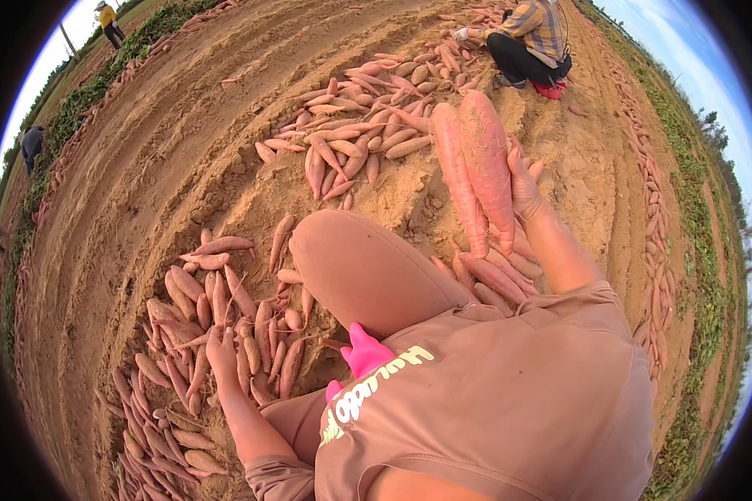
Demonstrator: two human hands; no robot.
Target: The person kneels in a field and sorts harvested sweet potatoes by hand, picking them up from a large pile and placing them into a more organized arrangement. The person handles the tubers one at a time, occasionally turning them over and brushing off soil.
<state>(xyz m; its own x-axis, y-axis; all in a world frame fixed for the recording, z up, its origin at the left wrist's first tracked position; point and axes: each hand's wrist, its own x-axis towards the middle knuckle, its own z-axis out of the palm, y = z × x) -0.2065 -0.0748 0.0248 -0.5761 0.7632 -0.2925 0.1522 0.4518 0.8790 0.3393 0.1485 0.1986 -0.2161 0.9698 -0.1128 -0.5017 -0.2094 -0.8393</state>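
My right hand [524, 181] is raised in front of my knee, holding two large sweet potatoes side by side. The outer one [456, 178] and the one nearer my palm [487, 160] both have reddish-pink skin with soil on it. Low on the other side, my left hand [221, 346] is at a heap of sweet potatoes [266, 332]. Its thumb and fingertips pinch a thin root [230, 300]; whether a sweet potato hangs from it is hard to tell. More sweet potatoes [495, 275] lie beneath my right hand, partly hidden by my shirt.
Pink gloves [366, 352] rest in my lap. Ahead lies another sweet potato heap [363, 125], with a co-worker [529, 44] squatting beyond it. Ridged soil [131, 206] stretches to the left. A long sweet potato row [655, 238] runs along the right. Other people [108, 25] stand far off.
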